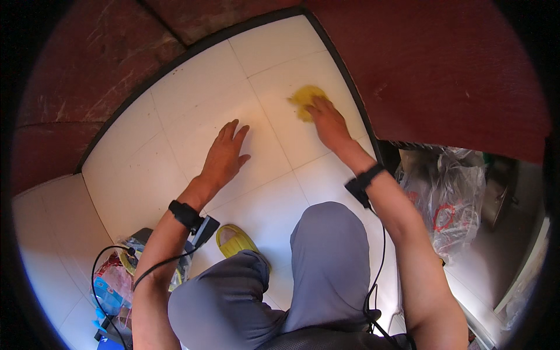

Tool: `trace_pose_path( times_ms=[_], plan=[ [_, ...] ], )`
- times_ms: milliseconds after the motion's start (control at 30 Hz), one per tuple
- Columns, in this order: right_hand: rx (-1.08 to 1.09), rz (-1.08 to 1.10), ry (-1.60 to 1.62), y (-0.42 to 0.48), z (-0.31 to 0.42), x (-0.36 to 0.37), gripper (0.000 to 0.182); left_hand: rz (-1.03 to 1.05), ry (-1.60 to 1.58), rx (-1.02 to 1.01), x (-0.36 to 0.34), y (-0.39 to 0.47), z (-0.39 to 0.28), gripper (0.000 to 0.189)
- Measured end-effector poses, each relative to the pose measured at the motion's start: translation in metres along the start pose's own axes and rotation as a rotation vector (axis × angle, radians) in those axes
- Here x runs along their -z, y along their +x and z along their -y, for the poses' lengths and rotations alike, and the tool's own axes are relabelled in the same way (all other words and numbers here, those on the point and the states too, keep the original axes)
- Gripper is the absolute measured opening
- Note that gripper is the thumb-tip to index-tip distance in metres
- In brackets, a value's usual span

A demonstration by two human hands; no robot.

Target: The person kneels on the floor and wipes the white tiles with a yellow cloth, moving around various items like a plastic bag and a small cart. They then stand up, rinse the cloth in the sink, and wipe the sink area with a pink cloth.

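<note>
My right hand (pixel 330 122) presses on a crumpled yellow cloth (pixel 308 96) lying against the white tiled floor (pixel 210 105), fingers over its near right part. The cloth and fingertips look slightly blurred. My left hand (pixel 225 153) holds nothing; its fingers are spread just over or on the tiles, to the left of the cloth, and contact cannot be told. Small dark crumbs dot the tiles at the far left. Each forearm carries a black strap with a cable.
Dark red panels (pixel 437 74) with a black base strip border the floor at the far side and right. Clear plastic bags (pixel 455 201) stand at right. Bagged items (pixel 113 284) sit by my left arm. A yellow-green slipper (pixel 236 243) is on my foot, beside my bent knees.
</note>
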State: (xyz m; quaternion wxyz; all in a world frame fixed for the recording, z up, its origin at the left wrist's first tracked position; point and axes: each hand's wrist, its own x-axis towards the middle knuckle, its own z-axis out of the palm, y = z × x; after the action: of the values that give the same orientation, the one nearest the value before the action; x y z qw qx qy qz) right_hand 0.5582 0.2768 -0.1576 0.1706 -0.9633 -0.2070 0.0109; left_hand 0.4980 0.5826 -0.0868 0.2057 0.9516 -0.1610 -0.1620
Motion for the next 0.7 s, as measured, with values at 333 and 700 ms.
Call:
trace_pose_path(
  times_ms=[333,700],
  plan=[
    [0.018,0.115,-0.183,-0.072,0.011,0.009,0.050,0.081,-0.033,-0.165,-0.014,0.001,0.006,0.074],
    [-0.154,0.224,-0.233,0.154,-0.015,-0.004,0.054,0.100,0.125,-0.398,0.035,0.142,0.017,0.073]
  ],
)
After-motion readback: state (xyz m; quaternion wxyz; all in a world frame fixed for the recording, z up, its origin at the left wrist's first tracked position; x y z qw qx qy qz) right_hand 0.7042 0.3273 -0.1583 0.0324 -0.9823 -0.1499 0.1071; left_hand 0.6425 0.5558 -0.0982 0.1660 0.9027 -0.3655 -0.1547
